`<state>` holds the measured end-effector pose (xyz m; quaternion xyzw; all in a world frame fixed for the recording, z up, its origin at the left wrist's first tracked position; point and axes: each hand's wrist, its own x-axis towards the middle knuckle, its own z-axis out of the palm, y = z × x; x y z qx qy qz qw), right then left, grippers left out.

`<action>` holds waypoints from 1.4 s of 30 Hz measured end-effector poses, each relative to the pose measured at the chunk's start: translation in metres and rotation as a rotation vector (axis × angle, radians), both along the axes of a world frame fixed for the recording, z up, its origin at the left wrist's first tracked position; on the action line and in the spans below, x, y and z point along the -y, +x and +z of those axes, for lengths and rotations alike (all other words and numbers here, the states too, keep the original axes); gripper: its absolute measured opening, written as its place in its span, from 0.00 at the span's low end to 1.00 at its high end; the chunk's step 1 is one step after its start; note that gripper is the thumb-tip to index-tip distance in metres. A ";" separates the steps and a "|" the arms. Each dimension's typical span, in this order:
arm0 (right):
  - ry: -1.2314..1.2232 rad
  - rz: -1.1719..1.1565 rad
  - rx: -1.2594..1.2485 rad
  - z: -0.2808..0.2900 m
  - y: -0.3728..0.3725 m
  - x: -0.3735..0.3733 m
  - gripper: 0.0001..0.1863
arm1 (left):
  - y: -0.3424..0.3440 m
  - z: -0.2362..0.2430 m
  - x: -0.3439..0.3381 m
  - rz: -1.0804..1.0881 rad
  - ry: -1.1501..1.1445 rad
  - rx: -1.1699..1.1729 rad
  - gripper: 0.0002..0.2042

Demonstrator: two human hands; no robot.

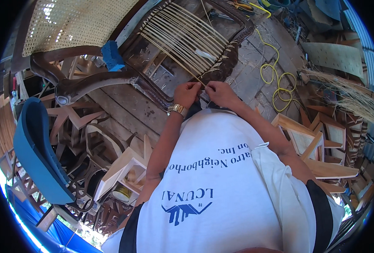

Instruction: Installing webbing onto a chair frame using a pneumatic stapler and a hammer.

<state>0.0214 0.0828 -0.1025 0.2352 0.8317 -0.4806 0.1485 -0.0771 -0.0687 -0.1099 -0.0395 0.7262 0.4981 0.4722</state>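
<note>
My left hand [187, 95], with a watch on the wrist, pinches a thin cane strand [187, 69] at the lower edge of a dark carved wooden chair seat frame [155, 90]. My right hand [218, 93] is closed on the same strand, just right of the left hand, fingertips close together. Parallel pale strands [182, 36] stretch across the frame's opening, with short loose ends along the right side. A white piece [204, 55] lies among them. A blue block [112, 55] rests at the frame's left, beside the cane-panelled chair back [69, 23].
A looped yellow cord [284, 95] lies on the wooden floor [128, 118] at right, near bundled cane [347, 101] and perforated boards [330, 57]. Tools [241, 8] lie beyond the chair. Wooden parts [300, 147] crowd both sides; a blue upholstered piece [35, 143] stands at left.
</note>
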 end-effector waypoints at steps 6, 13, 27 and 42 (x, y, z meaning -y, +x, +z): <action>-0.030 -0.051 0.125 0.003 -0.002 -0.003 0.16 | -0.028 -0.006 0.008 -0.059 -0.213 -0.584 0.18; -0.059 -0.060 0.053 0.011 0.004 -0.004 0.15 | -0.046 -0.034 0.006 0.060 0.076 -0.226 0.15; -0.233 -0.050 0.113 0.032 0.003 -0.004 0.14 | 0.023 -0.025 0.006 0.306 0.204 -0.253 0.20; -0.212 -0.138 0.131 0.017 0.006 -0.008 0.14 | 0.023 -0.012 -0.008 0.309 0.383 0.026 0.26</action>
